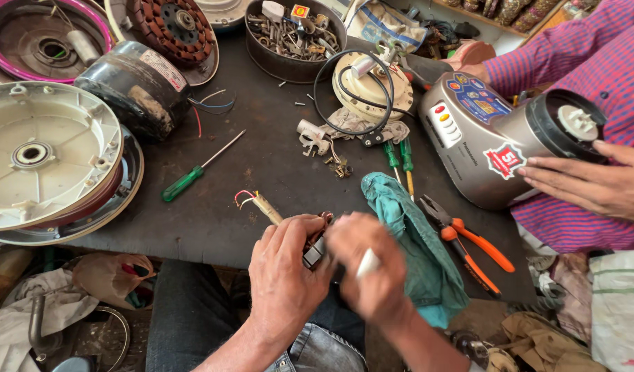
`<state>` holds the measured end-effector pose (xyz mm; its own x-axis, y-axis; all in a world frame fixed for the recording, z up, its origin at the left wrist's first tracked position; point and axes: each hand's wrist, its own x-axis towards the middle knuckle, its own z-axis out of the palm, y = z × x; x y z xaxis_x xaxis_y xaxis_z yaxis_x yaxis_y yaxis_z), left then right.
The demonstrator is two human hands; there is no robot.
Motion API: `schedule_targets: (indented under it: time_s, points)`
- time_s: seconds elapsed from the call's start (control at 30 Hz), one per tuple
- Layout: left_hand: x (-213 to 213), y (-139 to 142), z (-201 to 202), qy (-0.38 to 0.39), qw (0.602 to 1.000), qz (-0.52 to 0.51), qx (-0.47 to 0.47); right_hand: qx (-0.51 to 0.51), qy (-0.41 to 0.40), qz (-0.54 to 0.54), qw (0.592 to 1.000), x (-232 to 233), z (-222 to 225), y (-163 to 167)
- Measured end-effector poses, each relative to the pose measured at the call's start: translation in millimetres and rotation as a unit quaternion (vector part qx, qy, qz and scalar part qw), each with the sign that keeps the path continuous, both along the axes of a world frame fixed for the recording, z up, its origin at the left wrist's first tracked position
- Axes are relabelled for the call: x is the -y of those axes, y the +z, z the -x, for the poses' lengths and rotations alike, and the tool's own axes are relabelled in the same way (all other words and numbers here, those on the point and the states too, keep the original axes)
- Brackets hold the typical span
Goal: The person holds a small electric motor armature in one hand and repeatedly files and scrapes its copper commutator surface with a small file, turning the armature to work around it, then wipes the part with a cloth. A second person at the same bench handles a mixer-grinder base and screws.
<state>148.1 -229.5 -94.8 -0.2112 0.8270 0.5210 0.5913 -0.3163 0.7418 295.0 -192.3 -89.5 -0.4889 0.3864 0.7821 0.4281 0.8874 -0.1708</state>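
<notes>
While both hands were bunched together at the near edge of the table [262, 179], the left hand [286, 275] was curled tight around a small electrical part [315, 249], looked like a little wound coil block with a sleeved lead [265, 205] and thin red and white wires poking out toward the top left. The right hand [372, 269] was blurred, fingers closed around something small and white [369, 263]; couldn't tell what exactly, and it sat right up against the part. My guess is that part is light but stiff, and those wire ends look fragile, so better to hold it by the solid body, not the leads.

Just right of the hands lay a teal rag [413, 241], and beside that orange-handled pliers [472, 244]. A bit further out, a green-handled screwdriver [193, 176] lay on the left, and two smaller green screwdrivers [398, 157] near the middle. On the right another person in a striped shirt had a hand [586, 182] resting on a silver mixer base [482, 138] lying on its side. Left side had big round motor covers [45, 151] and a black motor [134, 86]. At the far end: a bowl of loose screws and bits [293, 38] and a cream round housing with a black cable loop [369, 86].
</notes>
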Motion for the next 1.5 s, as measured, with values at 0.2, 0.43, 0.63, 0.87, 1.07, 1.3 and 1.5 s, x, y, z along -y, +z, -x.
schedule_targets:
  time_s: [0.2, 0.43, 0.63, 0.87, 1.07, 1.3, 1.5]
  points:
    - [1, -4, -6, 0.014, 1.0, 0.004, -0.011, -0.011, -0.004, 0.053, 0.999, -2, -3, 4]
    - [-3, 4, -5, 0.02, 0.999, 0.027, -0.005, -0.046, -0.009, 0.065, 0.997, 6, 4, 9]
    - [-6, 6, -3, 0.005, 1.0, 0.017, -0.011, -0.056, 0.014, 0.081, 0.995, 1, 2, 13]
    - [-5, 5, -2, -0.012, 1.0, 0.014, -0.009, -0.093, 0.047, 0.084, 0.991, -9, -13, -23]
    - [-6, -1, -7, 0.005, 1.0, 0.003, -0.026, -0.101, 0.042, 0.098, 0.989, -4, -20, -31]
    - [-12, -4, -5, -0.02, 0.998, 0.029, -0.046, -0.056, 0.006, 0.097, 0.994, -9, -26, -30]
    - [-9, 0, -6, -0.023, 0.999, 0.006, -0.045, -0.088, -0.073, 0.219, 0.969, -10, -11, -1]
